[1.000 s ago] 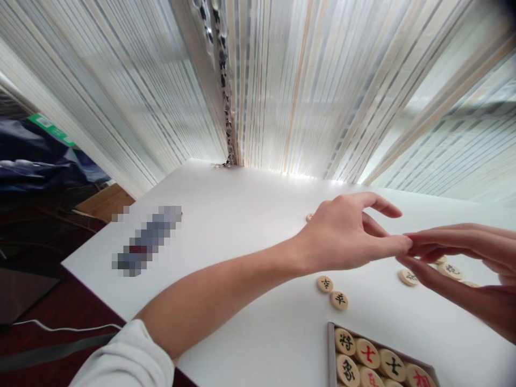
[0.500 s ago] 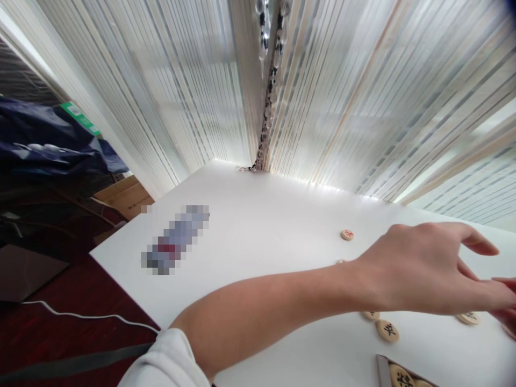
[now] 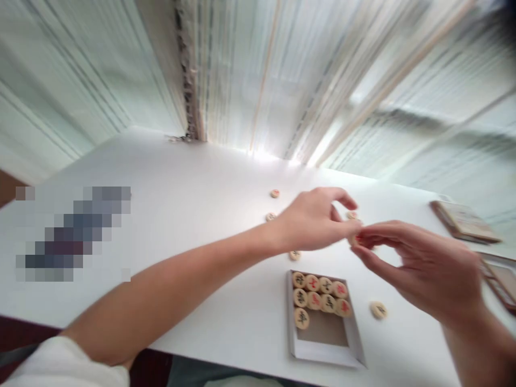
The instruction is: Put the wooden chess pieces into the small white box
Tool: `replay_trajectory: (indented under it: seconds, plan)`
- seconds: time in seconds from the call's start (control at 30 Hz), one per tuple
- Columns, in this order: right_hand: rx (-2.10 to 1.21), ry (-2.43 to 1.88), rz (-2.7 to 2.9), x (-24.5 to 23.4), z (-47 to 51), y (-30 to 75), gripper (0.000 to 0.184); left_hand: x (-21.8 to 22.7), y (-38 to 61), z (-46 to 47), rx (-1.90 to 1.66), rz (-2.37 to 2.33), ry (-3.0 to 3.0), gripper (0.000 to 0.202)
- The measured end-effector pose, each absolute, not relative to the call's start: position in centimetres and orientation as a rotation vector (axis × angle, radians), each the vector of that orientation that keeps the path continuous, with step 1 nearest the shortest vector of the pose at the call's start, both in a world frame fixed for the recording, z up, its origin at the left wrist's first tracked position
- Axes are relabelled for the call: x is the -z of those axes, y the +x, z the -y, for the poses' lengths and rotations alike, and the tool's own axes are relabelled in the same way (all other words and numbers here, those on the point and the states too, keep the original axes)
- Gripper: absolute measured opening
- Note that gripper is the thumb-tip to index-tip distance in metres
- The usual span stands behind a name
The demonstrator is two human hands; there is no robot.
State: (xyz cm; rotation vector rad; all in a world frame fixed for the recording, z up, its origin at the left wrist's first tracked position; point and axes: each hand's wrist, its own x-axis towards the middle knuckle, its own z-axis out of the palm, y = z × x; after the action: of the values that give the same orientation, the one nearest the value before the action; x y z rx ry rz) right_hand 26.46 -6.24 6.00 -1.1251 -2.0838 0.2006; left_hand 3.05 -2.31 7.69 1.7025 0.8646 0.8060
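My left hand (image 3: 312, 219) reaches across the white table with its index finger and thumb apart. Its thumb tip meets the fingers of my right hand (image 3: 423, 263). Between the right thumb and fingers a round wooden xiangqi piece (image 3: 353, 240) is pinched, partly hidden and blurred. Another piece (image 3: 352, 214) shows just behind the left thumb. Below the hands sits an open box (image 3: 293, 322) with rows of pieces marked in red and black (image 3: 328, 303); its front part shows bare bottom. A loose piece (image 3: 379, 309) lies to the right of the box.
More loose pieces lie beyond my left forearm, one with a red mark (image 3: 274, 193). Flat brown-edged boxes (image 3: 463, 221) rest at the far right. A pixelated object (image 3: 76, 228) lies at the left. Striped curtains (image 3: 242, 70) hang along the table's back edge.
The view has swung right and down, bringing the whole box and my right hand into sight. Both hands now meet near the middle right, with a piece in the right fingers.
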Motion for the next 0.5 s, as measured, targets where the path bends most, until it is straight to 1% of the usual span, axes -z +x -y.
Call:
replay_trajectory:
  seconds: [0.1,0.2,0.37,0.5]
  plan:
    - [-0.421,-1.078,2.121,-6.1,8.1,26.2,0.020,-7.2,2.6,2.9,-0.883,-0.902,1.677,0.023]
    - [-0.535,-1.062,2.119,-5.4,9.7,27.0,0.017,-5.9,1.7,3.6,-1.037,-0.919,1.668,0.014]
    - [-0.572,-0.983,2.212,-5.0,11.9,26.3,0.017,-2.6,0.1,5.4,-1.212,-0.940,1.836,0.013]
    - [-0.571,-0.975,2.282,-4.4,13.8,25.3,0.017,-0.6,-0.3,6.2,-1.338,-0.865,2.041,0.015]
